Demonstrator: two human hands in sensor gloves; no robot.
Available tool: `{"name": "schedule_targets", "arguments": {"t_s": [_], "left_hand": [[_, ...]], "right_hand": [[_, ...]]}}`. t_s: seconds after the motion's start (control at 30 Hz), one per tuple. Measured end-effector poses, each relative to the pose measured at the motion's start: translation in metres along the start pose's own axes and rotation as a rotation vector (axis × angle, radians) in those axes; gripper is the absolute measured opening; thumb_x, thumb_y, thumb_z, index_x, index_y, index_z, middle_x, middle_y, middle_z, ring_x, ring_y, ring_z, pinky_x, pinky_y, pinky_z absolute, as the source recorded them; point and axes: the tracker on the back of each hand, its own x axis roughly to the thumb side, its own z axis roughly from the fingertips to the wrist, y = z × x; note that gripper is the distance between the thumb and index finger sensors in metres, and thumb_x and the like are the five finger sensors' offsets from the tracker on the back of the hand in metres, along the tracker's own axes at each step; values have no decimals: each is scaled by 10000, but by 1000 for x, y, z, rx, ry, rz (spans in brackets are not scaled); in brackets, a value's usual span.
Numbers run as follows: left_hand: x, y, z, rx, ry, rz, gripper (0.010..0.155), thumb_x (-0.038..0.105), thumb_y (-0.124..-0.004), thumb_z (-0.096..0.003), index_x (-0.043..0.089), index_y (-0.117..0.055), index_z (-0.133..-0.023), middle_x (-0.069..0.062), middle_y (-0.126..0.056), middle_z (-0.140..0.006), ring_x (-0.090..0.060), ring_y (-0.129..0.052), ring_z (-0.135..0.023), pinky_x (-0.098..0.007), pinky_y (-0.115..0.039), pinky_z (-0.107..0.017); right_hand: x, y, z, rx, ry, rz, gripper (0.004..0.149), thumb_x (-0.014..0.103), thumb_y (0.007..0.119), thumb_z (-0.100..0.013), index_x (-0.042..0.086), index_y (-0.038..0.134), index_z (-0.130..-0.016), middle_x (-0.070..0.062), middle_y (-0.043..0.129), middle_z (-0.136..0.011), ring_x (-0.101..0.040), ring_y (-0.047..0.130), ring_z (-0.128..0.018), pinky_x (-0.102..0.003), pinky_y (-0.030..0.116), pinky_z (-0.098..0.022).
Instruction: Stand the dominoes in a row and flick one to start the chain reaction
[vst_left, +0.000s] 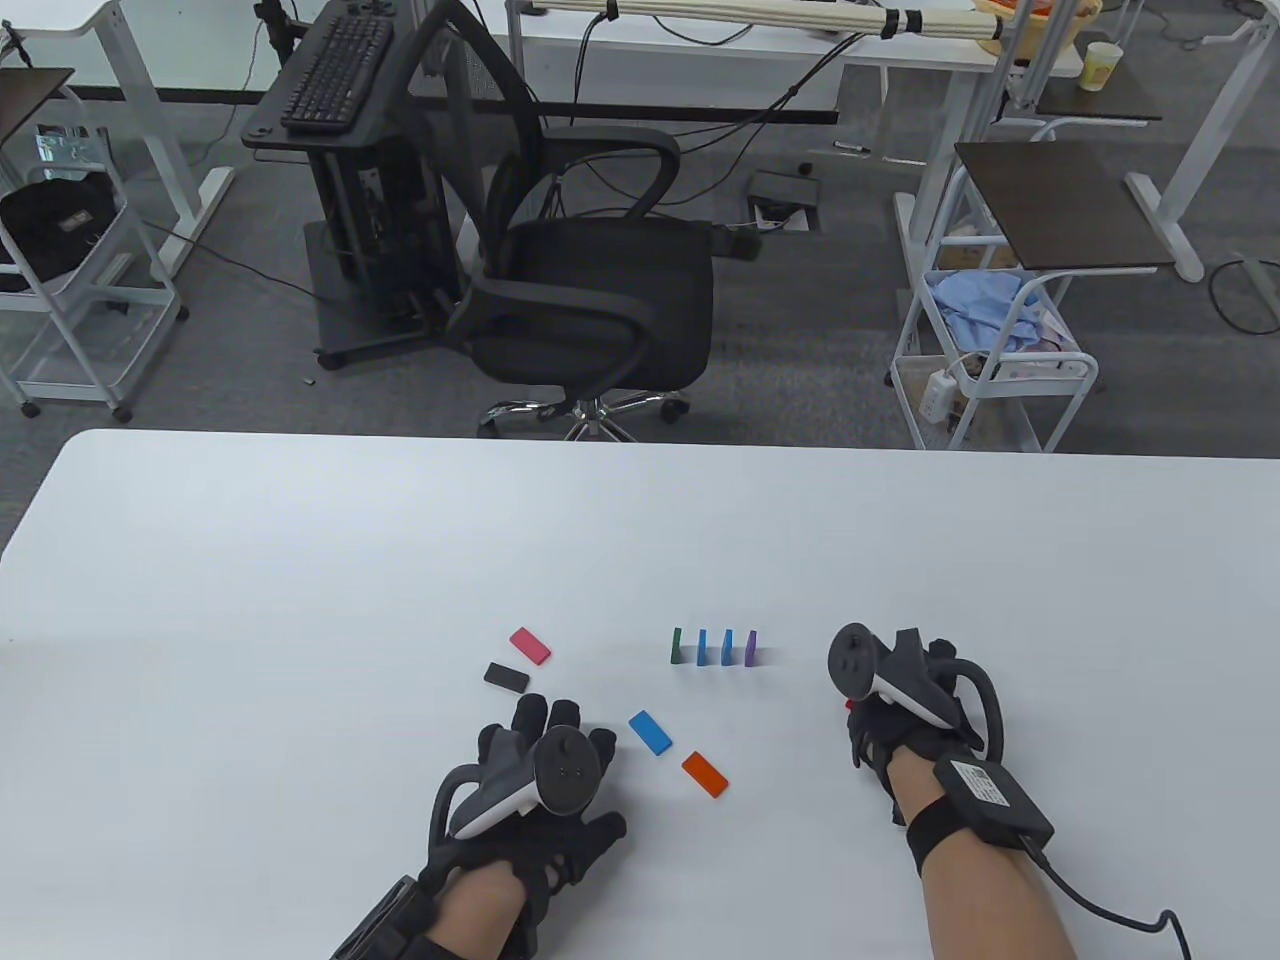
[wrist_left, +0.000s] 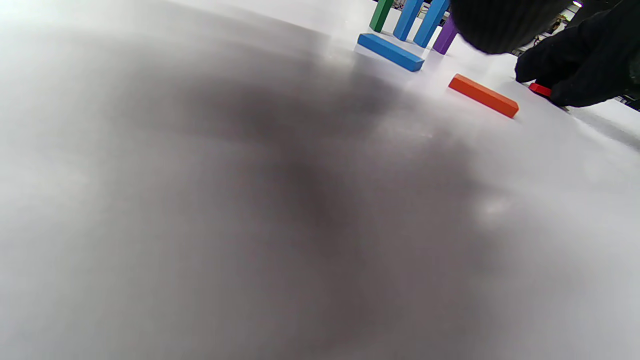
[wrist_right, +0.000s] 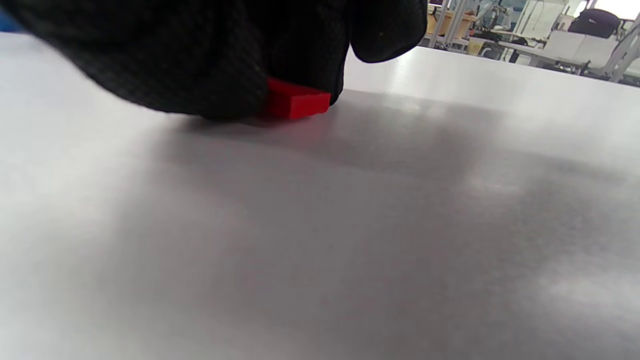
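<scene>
Nearest the bottom edge of the table view: left hand (vst_left: 545, 775) palm-down on the table (vst_left: 300, 560), fingers (vst_left: 530, 715) spread and straight, holding nothing. Just right of it, lying flat: orange domino (vst_left: 705, 775) and, a little farther out, blue domino (vst_left: 650, 732), both with long axes running diagonally, near-right to far-left. Across from these, right hand (vst_left: 890, 700), curled down onto a red domino (wrist_right: 295, 102); in the right wrist view, fingers (wrist_right: 210, 65) closed over it from above and on both sides, only one red end showing, the piece still flat on the table. Whether already pinched or merely covered: hard to tell. Farther out and just left of the right hand: the standing row, green domino (vst_left: 677, 647), two blue uprights (vst_left: 715, 648), purple domino (vst_left: 751, 649), evenly spaced, row running left to right. Open end beside the purple piece, on the right hand's side, so probably the red one's place, reached by a short move away and leftward, then tipped upright with broad face toward the purple. Farther left, beyond the left hand: black domino (vst_left: 506, 677) and pink domino (vst_left: 530, 645), flat, nearer that hand.
</scene>
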Motion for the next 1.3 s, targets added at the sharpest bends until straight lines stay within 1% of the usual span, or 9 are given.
{"name": "schedule_targets", "arguments": {"t_s": [0.13,0.23,0.4,0.6,1.0,1.3], "left_hand": [[0,0,0,3,-1,0,798,625,-629,-463,333,-212,-1078,-40,98,-1120,-331,205,-970,-658,30,-656],[0,0,0,4,-1,1,797,624,-630,-464,333,-213,-1078,-40,98,-1120,-332,205,-970,-658,29,-656],[0,0,0,3,-1,0,797,624,-629,-464,334,-210,-1078,-39,98,-1120,-331,205,-970,-658,28,-657],[0,0,0,4,-2,0,797,625,-628,-463,334,-212,-1078,-41,97,-1120,-331,205,-971,-658,28,-657],[0,1,0,5,-3,1,797,625,-628,-463,334,-211,-1078,-39,98,-1120,-331,205,-971,-657,29,-657],[-1,1,0,5,1,1,797,624,-629,-463,334,-212,-1078,-40,97,-1121,-332,204,-971,-658,29,-657]], "right_hand": [[-5,-4,3,-12,12,-84,530,302,881,-455,263,650,-931,-119,745,-907,-416,515,-883,-656,200,-727],[-11,-9,5,-12,19,-183,495,298,877,-459,289,679,-913,-117,737,-915,-416,506,-887,-655,199,-728],[-20,-15,7,-23,39,-328,516,286,855,-466,269,611,-921,-100,724,-935,-407,500,-898,-650,206,-729],[-26,-15,5,-30,56,-456,524,273,836,-471,261,563,-918,-86,703,-951,-399,490,-913,-644,216,-731],[-16,-18,-9,-110,5,-701,531,273,824,-474,246,537,-920,-83,693,-954,-395,499,-915,-640,220,-731],[-4,-9,-26,-81,-44,-778,531,268,826,-477,241,535,-921,-85,694,-954,-397,491,-923,-643,210,-728]]}}
